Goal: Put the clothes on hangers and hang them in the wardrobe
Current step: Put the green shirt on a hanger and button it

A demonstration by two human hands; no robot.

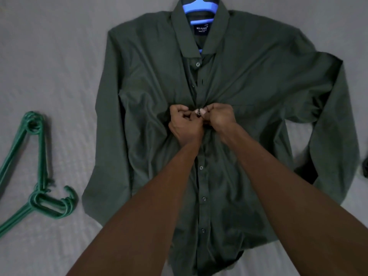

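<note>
- I am looking down on a dark green shirt (151,108) spread flat on a grey bed sheet (49,56), collar away from me, both sleeves folded along its sides.
- A blue hanger (201,8) is already inside the shirt; its neck and shoulders show through the open collar, and its hook runs off the top edge of the view.
- The step in hand, as I judge it, is buttoning the front before the shirt goes to the wardrobe, which is not in view.
- My left hand (185,124) has its fingers curled tight, pinching the placket at mid-chest.
- My right hand (217,116) is curled the same way, thumb and fingers nipping a button (197,113) and the cloth beside it; the two hands nearly touch.
- The fabric puckers toward that spot, so both grips are pulling on it.
- The buttons below my hands look fastened; the one under the collar looks fastened too, with an open buttonhole between.
- A stack of green hangers (39,176) lies on the sheet to the left, well apart from the shirt.
- Next, I think, comes easing this button through, then lifting the shirt by the hanger's neck without letting the shoulders slip.
</note>
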